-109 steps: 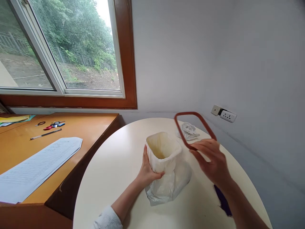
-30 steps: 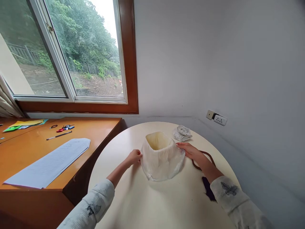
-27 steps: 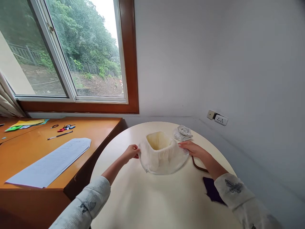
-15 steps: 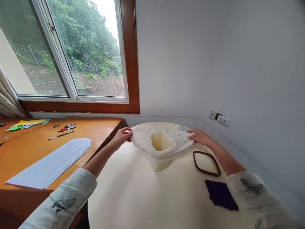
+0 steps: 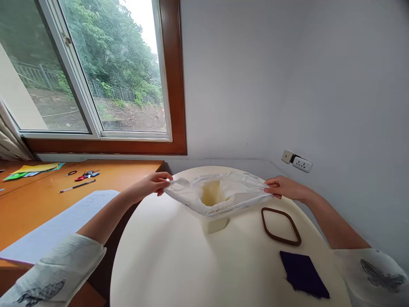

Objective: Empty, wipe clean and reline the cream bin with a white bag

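Note:
A thin white plastic bag (image 5: 243, 185) is stretched wide between my hands, spread over the mouth of a cream-coloured bin (image 5: 217, 226). My left hand (image 5: 156, 183) pinches the bag's left edge. On the opposite side, my right hand (image 5: 277, 187) grips its right edge between thumb and fingers. Part of the bag sinks into the bin's opening, and the rest covers the upper walls. The bin stands upright on a round cream table (image 5: 172, 256). To its right lie a brown rounded frame (image 5: 297, 232) and a dark purple cloth (image 5: 305, 275) with frayed edges.
An orange-brown desk (image 5: 111, 172) adjoins the table on the left. It carries paper sheets (image 5: 67, 226), a pen (image 5: 77, 186), small scissors-like items (image 5: 86, 175) and coloured papers (image 5: 35, 169). A wall with a socket (image 5: 302, 163) rises behind, beside a window (image 5: 131, 76).
My hands have moved farther apart, the left leftward and the right rightward. The bag between them is pulled wider and tauter. The view has shifted slightly.

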The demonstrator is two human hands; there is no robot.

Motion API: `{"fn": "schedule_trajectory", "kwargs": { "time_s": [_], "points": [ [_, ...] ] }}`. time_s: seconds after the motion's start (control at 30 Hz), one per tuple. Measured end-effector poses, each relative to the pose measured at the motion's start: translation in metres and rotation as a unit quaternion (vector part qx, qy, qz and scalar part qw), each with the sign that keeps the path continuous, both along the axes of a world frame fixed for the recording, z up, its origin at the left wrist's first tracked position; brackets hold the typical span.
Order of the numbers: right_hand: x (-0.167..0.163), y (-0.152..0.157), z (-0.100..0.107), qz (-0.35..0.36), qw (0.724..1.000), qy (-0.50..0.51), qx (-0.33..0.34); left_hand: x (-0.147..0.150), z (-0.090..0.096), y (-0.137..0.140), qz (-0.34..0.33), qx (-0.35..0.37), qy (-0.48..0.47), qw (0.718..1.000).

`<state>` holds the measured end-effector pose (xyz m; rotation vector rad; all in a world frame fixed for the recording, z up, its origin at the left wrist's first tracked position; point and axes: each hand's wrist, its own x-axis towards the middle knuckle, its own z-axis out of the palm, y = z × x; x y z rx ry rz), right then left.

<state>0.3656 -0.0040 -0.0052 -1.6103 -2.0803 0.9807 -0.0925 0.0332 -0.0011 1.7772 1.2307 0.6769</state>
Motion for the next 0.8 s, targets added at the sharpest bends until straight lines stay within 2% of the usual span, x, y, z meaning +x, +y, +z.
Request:
{"fn": "schedule_trajectory", "kwargs": {
  "time_s": [0.1,0.2,0.4,0.57,0.8],
  "points": [
    [0.001,-0.002,0.011,0.061,0.997,0.001,-0.04,-0.001,0.013,-0.006,-0.042,-0.02,0.03,0.998],
    [0.003,0.002,0.019,0.093,0.994,0.004,-0.064,-0.001,0.022,-0.008,-0.071,-0.028,0.042,0.996],
    [0.002,0.01,0.024,0.164,0.98,-0.034,-0.111,-0.004,0.022,-0.001,-0.081,-0.025,0.075,0.994],
    [-0.005,0.012,0.027,0.217,0.96,-0.075,-0.161,-0.007,0.024,0.001,-0.129,-0.078,0.104,0.983],
    [-0.005,0.02,0.033,0.24,0.956,-0.04,-0.164,-0.006,0.037,0.006,-0.166,-0.083,0.079,0.979]
  ]
}}
